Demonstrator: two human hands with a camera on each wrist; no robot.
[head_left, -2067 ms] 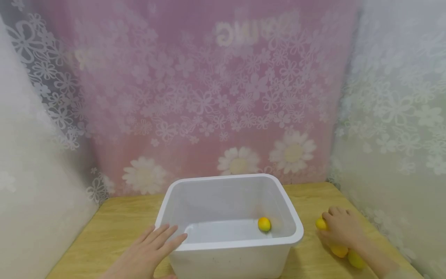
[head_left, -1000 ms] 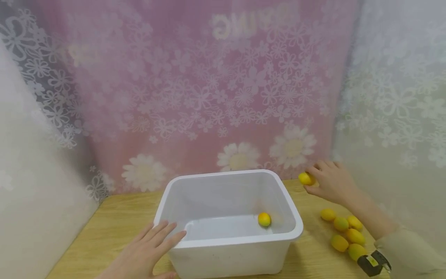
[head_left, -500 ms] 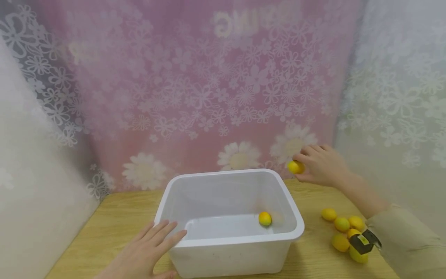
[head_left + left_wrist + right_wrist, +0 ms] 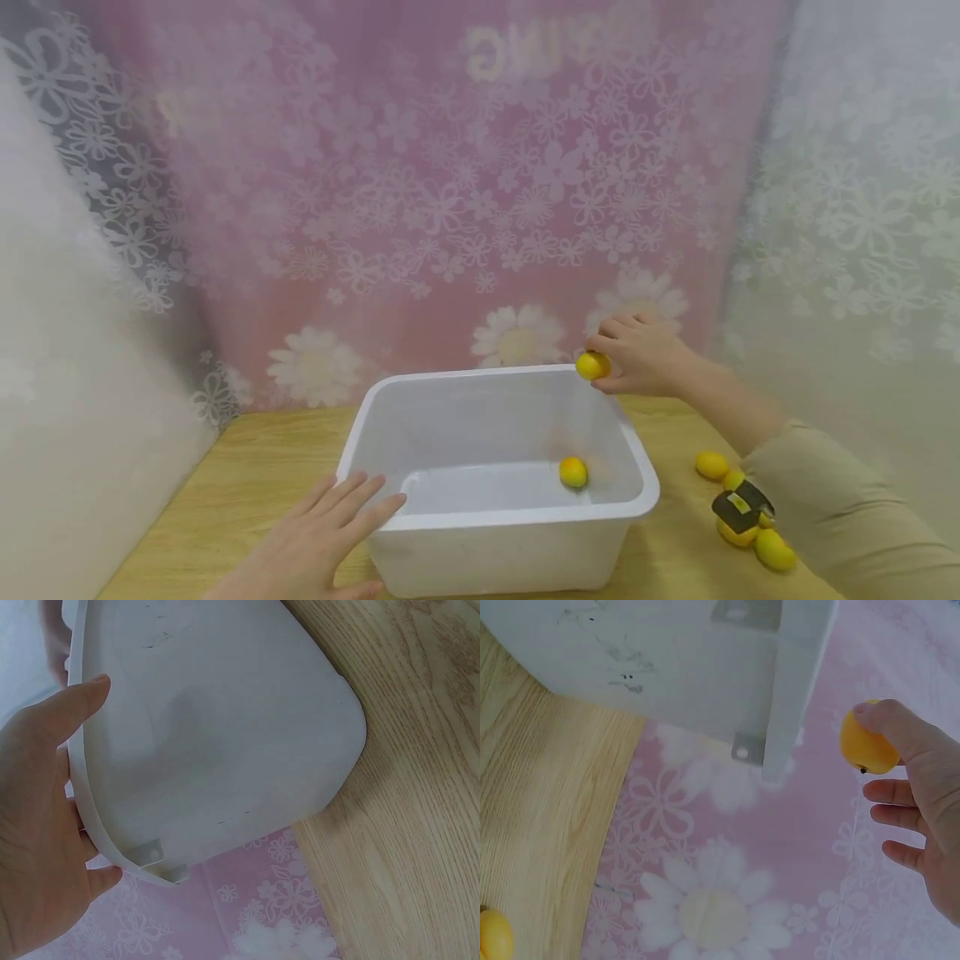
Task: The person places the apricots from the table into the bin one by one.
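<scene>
My right hand point(image 4: 641, 358) pinches a small yellow fruit point(image 4: 592, 366) between thumb and fingers, above the far right corner of a white plastic tub point(image 4: 495, 560). In the right wrist view the thumb lies across the fruit point(image 4: 864, 742), and a dark stem spot shows. The other fingers of that hand are loosely spread. My left hand point(image 4: 318, 529) rests on the tub's near left rim with straight fingers. The left wrist view shows its thumb point(image 4: 86, 701) over the outer side. One yellow-green fruit point(image 4: 573, 472) lies on the tub floor at the right.
Several more yellow fruits point(image 4: 775, 551) lie on the wooden table point(image 4: 262, 467) right of the tub, partly hidden by the sleeve point(image 4: 840, 492) and a black wrist device point(image 4: 741, 506). A pink flowered curtain point(image 4: 450, 208) hangs behind; pale sheets point(image 4: 855, 292) flank the sides.
My right hand picked a fruit from the pile, lifted it and carried it left, from beside the tub to over its far right corner. My left hand has stayed on the rim.
</scene>
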